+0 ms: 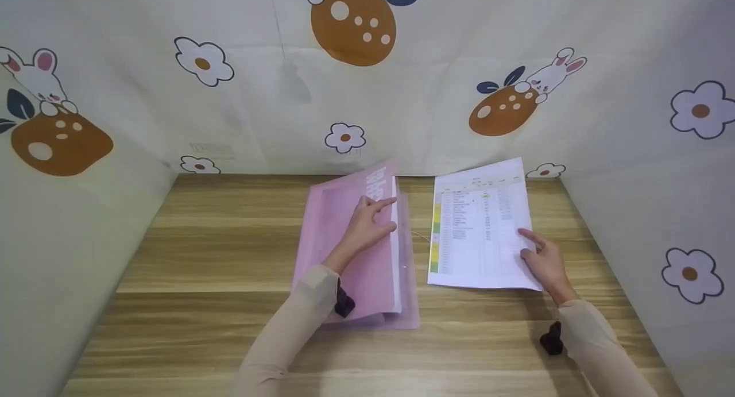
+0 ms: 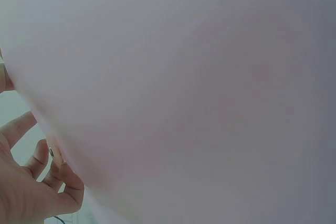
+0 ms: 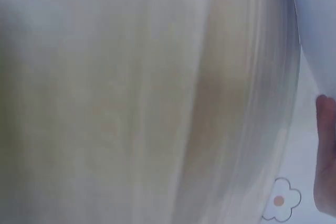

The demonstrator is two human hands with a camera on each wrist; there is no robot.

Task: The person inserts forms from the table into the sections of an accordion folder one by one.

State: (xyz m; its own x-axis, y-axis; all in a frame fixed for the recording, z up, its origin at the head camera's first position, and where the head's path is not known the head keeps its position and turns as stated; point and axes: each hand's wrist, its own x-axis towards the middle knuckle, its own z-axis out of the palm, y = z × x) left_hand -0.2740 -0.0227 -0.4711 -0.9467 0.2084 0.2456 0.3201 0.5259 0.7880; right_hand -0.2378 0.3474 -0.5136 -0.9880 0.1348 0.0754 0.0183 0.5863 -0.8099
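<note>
A pink folder (image 1: pixel 327 230) with pale lettering on its cover lies left of the middle, its cover lifted over white paper. My left hand (image 1: pixel 363 227) pinches the cover near its right edge, thumb below the index finger. In the left wrist view, the left hand (image 2: pixel 39 182) has its fingertips against the edge of a broad pale sheet-like surface. To the right, a printed sheet of paper (image 1: pixel 471 230) with a table and coloured left strip is tilted up. My right hand (image 1: pixel 548 265) pinches its right edge. The right wrist view catches the right hand (image 3: pixel 326 156) beside the white sheet (image 3: pixel 317 19).
Both things are over a wood-grain table (image 1: pixel 218 253). A pale curtain (image 1: pixel 413 104) with rabbits, brown fruit and flowers encloses the back and sides. Small black devices (image 1: pixel 344 302) sit at both wrists. A thin string (image 1: pixel 421 235) shows between folder and sheet.
</note>
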